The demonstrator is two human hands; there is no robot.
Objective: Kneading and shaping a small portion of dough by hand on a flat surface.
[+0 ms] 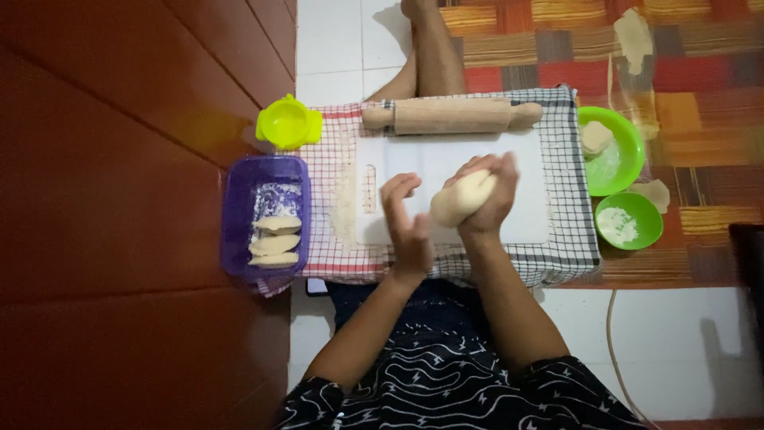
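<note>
At frame centre the right hand [487,191] curls around a pale dough ball [461,199] above the white cutting board [446,171]; the left hand [407,223] stands open, fingers spread, beside it; even pressure between both palms should round it smoothly.

A cutting board [446,187] is lying on a cloth [569,239] on the floor. Behind the board, a rolling pin [452,115] is resting. Left of the cloth, a tub [239,215] is holding folded pastries [274,243], with a press mould [288,123] behind it. Right of the cloth, two bowls [629,155] are sitting, one before the other.
</note>
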